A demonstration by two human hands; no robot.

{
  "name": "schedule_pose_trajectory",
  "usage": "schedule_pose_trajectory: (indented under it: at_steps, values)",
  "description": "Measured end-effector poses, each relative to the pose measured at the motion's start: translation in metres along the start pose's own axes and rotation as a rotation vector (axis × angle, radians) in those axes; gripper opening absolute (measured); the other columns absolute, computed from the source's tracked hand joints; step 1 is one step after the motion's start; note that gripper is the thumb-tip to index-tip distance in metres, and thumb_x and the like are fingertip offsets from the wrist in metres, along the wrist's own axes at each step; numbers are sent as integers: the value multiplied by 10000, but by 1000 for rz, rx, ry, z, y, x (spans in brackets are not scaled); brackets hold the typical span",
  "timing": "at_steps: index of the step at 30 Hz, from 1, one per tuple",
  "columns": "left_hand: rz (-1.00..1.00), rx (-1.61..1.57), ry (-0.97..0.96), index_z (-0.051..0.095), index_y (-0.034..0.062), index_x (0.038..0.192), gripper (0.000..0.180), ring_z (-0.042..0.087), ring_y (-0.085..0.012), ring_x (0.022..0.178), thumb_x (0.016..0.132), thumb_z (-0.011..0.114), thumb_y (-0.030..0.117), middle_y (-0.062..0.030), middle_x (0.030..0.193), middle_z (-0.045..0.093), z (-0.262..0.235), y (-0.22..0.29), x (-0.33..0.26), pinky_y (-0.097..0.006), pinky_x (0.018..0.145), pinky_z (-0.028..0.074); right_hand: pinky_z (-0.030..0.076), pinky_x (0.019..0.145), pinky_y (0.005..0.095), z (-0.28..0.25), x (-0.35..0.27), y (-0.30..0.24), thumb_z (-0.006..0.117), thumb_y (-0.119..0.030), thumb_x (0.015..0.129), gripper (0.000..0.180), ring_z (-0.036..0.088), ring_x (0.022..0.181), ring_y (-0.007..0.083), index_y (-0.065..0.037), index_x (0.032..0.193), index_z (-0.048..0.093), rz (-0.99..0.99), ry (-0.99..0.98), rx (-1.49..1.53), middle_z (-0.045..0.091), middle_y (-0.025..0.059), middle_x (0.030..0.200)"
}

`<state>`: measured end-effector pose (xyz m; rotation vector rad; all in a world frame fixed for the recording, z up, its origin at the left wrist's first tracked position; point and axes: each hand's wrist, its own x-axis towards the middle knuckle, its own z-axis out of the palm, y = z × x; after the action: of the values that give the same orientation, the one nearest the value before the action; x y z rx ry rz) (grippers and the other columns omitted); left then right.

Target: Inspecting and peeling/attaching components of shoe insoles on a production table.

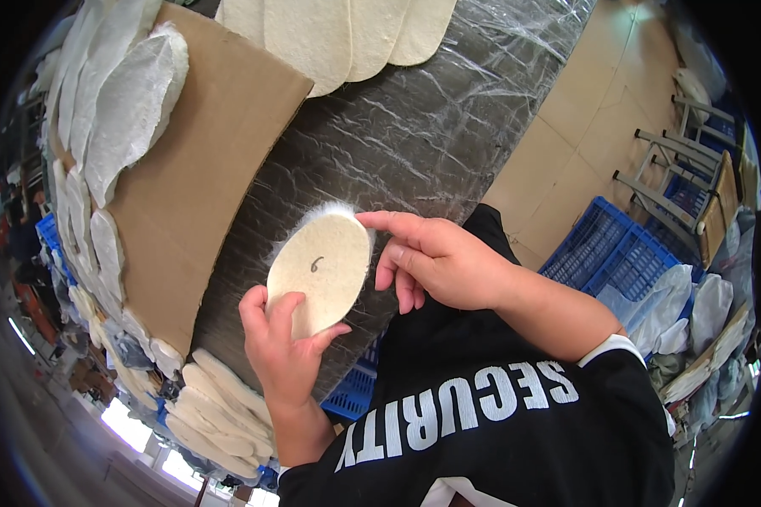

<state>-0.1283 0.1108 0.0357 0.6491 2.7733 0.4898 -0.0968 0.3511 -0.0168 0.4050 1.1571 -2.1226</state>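
My left hand (284,342) grips the lower end of an oval cream felt pad (324,266), fingers over its face and thumb at its lower edge. A small dark handwritten mark sits on the pad's face, and white fluffy fibres stick out round its upper rim. The stretched index fingertip of my right hand (435,258) touches the pad's upper right edge. That hand's other fingers hang loosely bent, apart from the pad, with nothing in them. What lies behind the pad is mostly hidden.
Beneath the pad is a dark table (380,152) wrapped in wrinkled clear film. On its left lies a cardboard sheet (220,135) with whitish oval pieces (135,97). More cream pads (347,34) overlap at the far edge. Blue crates (604,245) and a stool (693,186) stand right.
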Motion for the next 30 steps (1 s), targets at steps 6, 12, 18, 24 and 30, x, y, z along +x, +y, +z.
schedule_pose_trajectory:
  at_steps: [6,12,18,24,30]
  values:
    - [-1,70,-21,581,103,998,682,576,-343,905,453,904,354,-131,1113,465,1,4,3,-419,712,507,491,561,235,-1,0,3,347,5,960,493,621,620,119,-27,1451,322,-5,9,-2,626,79,863]
    - [-13,100,-34,566,115,1021,699,576,-352,912,466,896,383,-132,1113,461,6,1,3,-431,706,506,489,558,236,0,1,4,347,10,959,491,620,627,120,-22,1449,322,-24,17,-5,626,77,863]
    - [-29,108,-37,568,116,1023,698,571,-357,934,471,892,393,-135,1122,463,12,0,3,-440,717,503,514,621,266,7,-6,3,592,-15,850,615,626,697,144,-62,1424,377,-211,213,-223,618,94,906]
    - [-98,136,-44,586,99,1032,726,571,-358,958,454,873,433,-148,1135,473,9,6,-1,-437,742,505,350,1031,516,20,20,-14,825,-224,561,845,514,1180,295,-152,1330,483,-839,142,-1209,541,109,1240]
    - [-154,-186,-140,573,58,1040,760,580,-347,956,463,870,454,-143,1130,492,-13,4,0,-421,747,510,171,1122,606,18,43,-15,848,-329,440,908,459,1279,282,-186,1276,525,-696,-75,-1417,508,72,1337]
